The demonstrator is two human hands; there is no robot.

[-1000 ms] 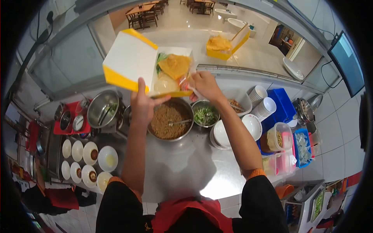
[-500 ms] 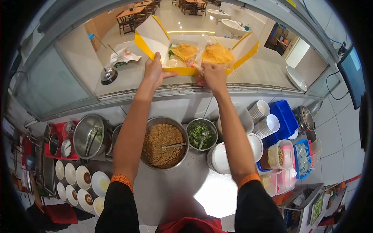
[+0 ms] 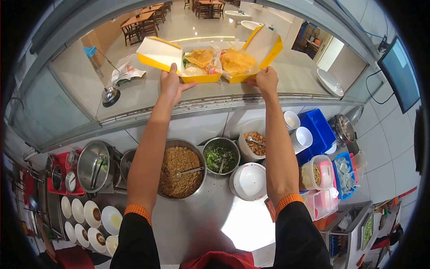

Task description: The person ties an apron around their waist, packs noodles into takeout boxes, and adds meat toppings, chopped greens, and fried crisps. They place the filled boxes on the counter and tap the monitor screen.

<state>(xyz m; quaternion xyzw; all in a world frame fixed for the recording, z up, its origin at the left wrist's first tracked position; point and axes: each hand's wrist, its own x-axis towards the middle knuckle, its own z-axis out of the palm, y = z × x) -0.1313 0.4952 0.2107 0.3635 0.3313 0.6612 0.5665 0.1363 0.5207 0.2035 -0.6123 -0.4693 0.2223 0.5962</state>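
Observation:
Two open yellow food boxes with white insides sit side by side on the serving counter. My left hand (image 3: 169, 85) grips the near left corner of the left box (image 3: 204, 79), thumb stretched along its front. At the near right corner of the right box (image 3: 242, 79), my right hand (image 3: 267, 81) has its fingers closed on the edge. Each box holds an orange-yellow cracker, one on the left (image 3: 200, 57) and one on the right (image 3: 238, 62), over clear plastic packets. Both lids stand tilted outward. Some of my right fingers are hidden behind the box.
Below the counter stand a bowl of minced topping (image 3: 181, 168), chopped greens (image 3: 219, 157), a tub of brown pieces (image 3: 254, 142) and stacked white bowls (image 3: 249, 181). A bell (image 3: 110, 96) is left of the boxes, an oval plate (image 3: 330, 82) right. Seasoned bowls (image 3: 92, 213) line the lower left.
My right hand has left the packets between the boxes and moved to the right box's outer corner. The left lid leans lower and further outward. The whole view has shifted slightly.

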